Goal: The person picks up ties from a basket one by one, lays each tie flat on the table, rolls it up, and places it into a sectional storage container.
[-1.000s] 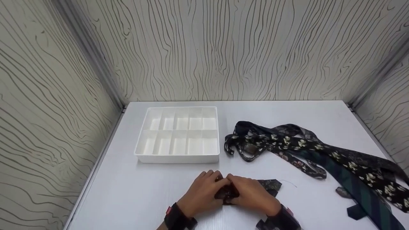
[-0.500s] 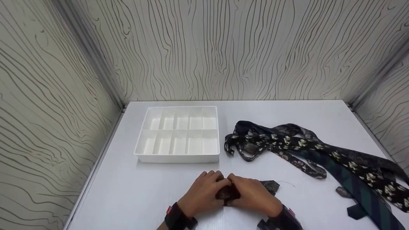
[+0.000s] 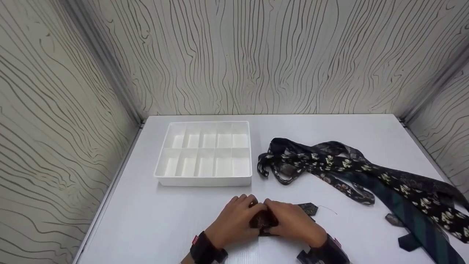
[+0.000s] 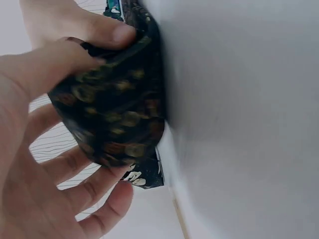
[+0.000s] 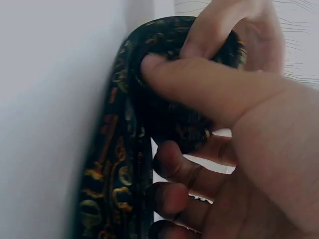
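Observation:
Near the front of the table, a dark necktie with a small gold and reddish print is partly rolled up (image 3: 264, 220) between both hands. My left hand (image 3: 234, 223) grips the roll from the left, its thumb on the near side. From the right, my right hand (image 3: 297, 224) pinches it with thumb and fingers. In the right wrist view, the thumb presses the coil, and a flat length of the necktie (image 5: 107, 184) runs from it along the table. The left wrist view shows the roll's printed outer face (image 4: 109, 112). The tie's pointed end (image 3: 308, 208) sticks out past my right hand.
A white divided box (image 3: 205, 181) with two rows of compartments stands behind the hands, to the left. Several neckties, including a floral one (image 3: 383, 176) and a green striped one (image 3: 414, 223), lie heaped on the right. Patterned panels (image 3: 234, 58) enclose the table.
The tie's pointed end has drawn a little leftward, closer to the right hand. Both hands, still around the roll, have shifted slightly right. The box and other neckties stay put.

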Motion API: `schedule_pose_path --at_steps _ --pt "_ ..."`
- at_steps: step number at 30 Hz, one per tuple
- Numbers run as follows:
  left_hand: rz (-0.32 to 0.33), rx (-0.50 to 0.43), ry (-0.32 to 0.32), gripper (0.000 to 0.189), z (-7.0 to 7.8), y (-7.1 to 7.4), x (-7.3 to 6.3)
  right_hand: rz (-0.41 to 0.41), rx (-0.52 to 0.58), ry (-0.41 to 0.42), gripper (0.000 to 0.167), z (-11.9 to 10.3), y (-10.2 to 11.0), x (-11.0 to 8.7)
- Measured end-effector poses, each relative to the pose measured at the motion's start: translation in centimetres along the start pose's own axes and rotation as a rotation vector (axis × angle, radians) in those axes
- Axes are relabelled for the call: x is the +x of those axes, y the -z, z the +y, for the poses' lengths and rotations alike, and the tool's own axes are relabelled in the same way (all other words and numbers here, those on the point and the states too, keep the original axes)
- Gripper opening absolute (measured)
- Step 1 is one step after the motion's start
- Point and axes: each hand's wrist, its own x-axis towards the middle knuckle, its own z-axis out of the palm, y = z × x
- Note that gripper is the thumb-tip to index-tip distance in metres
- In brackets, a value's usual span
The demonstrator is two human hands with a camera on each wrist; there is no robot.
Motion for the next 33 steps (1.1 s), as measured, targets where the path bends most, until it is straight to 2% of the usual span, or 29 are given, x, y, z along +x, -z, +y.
schedule_pose_path --at_steps 5,10,12,16,21,23,27,33 --pt "0.013 0.014 -0.006 0.044 -0.05 0.01 -0.05 0.009 -0.020 0.003 0.053 -0.24 -0.13 -0.04" --pt "-0.004 0.019 -0.011 0.051 0.10 0.06 -0.10 0.000 -0.088 0.023 0.062 -0.36 -0.23 -0.29" --pt "0.000 0.022 -0.018 0.051 0.16 -0.01 -0.13 -0.009 -0.077 0.015 0.065 -0.39 -0.21 -0.34" --pt "0.002 0.034 -0.019 0.047 0.23 -0.11 -0.09 -0.026 -0.027 -0.002 0.058 -0.61 -0.01 -0.19" --pt "-0.032 0.015 0.003 0.054 0.43 0.00 -0.07 -0.027 -0.061 -0.001 0.063 -0.41 -0.04 -0.36" --pt "-0.032 0.018 0.002 0.052 0.45 0.06 -0.11 -0.031 -0.032 -0.010 0.066 -0.32 -0.05 -0.30" --pt "-0.026 0.035 -0.002 0.045 0.38 0.21 -0.13 -0.051 0.026 -0.025 0.061 -0.33 -0.03 0.03" --pt "-0.054 -0.004 0.002 0.051 0.53 0.31 -0.06 -0.077 -0.002 -0.034 0.058 -0.25 -0.02 -0.09"
